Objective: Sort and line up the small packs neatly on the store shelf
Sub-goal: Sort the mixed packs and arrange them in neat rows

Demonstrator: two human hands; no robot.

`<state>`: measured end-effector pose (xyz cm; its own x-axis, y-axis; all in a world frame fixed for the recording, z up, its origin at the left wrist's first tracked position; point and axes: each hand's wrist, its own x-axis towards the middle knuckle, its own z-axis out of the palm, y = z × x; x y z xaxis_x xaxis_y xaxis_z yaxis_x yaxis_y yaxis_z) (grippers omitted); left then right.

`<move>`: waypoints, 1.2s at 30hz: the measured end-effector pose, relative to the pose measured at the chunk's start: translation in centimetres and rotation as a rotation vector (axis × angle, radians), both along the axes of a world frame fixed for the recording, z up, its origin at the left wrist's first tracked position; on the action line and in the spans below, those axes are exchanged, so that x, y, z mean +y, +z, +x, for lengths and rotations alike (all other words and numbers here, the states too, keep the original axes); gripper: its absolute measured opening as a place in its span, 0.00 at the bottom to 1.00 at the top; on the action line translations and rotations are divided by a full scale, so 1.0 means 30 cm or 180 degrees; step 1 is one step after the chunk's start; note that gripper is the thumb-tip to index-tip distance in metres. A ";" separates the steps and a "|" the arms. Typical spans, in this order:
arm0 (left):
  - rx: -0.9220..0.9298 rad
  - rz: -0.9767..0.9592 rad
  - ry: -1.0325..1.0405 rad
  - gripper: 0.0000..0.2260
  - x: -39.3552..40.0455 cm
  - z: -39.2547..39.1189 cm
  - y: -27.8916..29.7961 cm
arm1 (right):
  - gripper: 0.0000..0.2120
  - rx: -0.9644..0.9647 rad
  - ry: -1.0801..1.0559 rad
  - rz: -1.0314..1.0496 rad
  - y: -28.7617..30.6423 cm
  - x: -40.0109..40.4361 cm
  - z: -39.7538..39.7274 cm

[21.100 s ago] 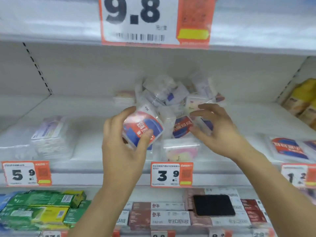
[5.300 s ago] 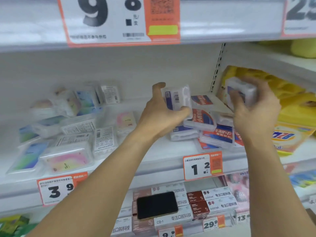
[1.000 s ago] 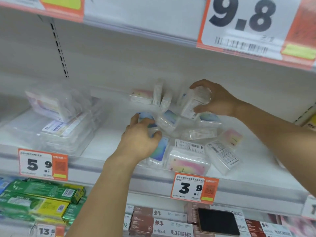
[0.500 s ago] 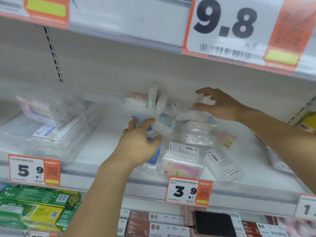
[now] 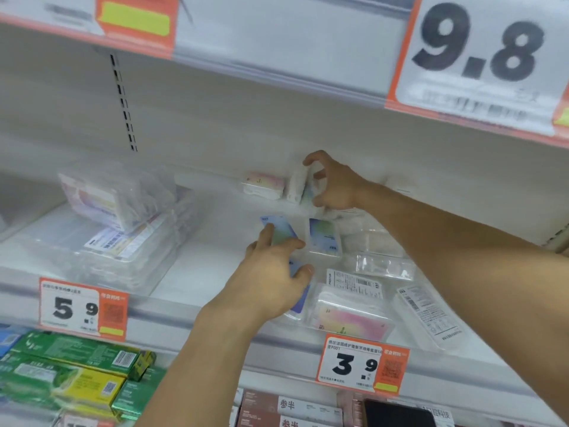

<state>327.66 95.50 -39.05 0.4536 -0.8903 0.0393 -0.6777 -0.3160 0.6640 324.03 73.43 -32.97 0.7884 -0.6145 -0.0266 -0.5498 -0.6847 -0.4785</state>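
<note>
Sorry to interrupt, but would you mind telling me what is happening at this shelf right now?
A person is tidying small clear packs on the white shelf. The right hand has its grip around an upright pack at the back, beside a pink pack. The left hand holds a blue pack nearer the front. Several packs, including a pink one above the 3.9 price tag, lie scattered at different angles.

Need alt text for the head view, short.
Two bare hands sort small clear packs on a white store shelf: the right hand grips upright packs at the back, the left hand holds a blue pack.
</note>
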 end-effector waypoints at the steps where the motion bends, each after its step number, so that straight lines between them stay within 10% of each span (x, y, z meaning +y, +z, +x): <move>1: 0.0016 -0.0024 -0.0025 0.20 0.007 0.009 0.002 | 0.41 0.0178 0.0026 0.0011 0.019 -0.012 -0.017; 5: 0.0051 -0.0100 -0.0036 0.17 0.030 0.036 0.016 | 0.46 0.0528 0.0001 0.0305 0.103 -0.069 -0.055; 11: 0.0096 -0.0159 -0.0011 0.16 0.035 0.027 0.029 | 0.17 -0.0067 0.0113 -0.0909 0.097 -0.013 0.104; 20: 0.0054 -0.0308 -0.0162 0.16 0.032 0.035 0.015 | 0.26 0.2321 0.0640 -0.1908 -0.082 0.115 0.304; 28: -0.0076 -0.0179 -0.0140 0.19 0.049 0.035 0.018 | 0.19 0.1444 0.0588 -0.1524 0.040 0.118 0.089; 32: -0.0034 -0.0202 -0.0091 0.18 0.056 0.015 0.028 | 0.21 0.0569 -0.0833 -0.1663 0.137 -0.094 -0.121; 36: -0.0075 -0.0081 -0.0054 0.20 0.040 -0.006 0.027 | 0.27 0.0431 -0.1600 -0.0218 0.085 -0.225 -0.353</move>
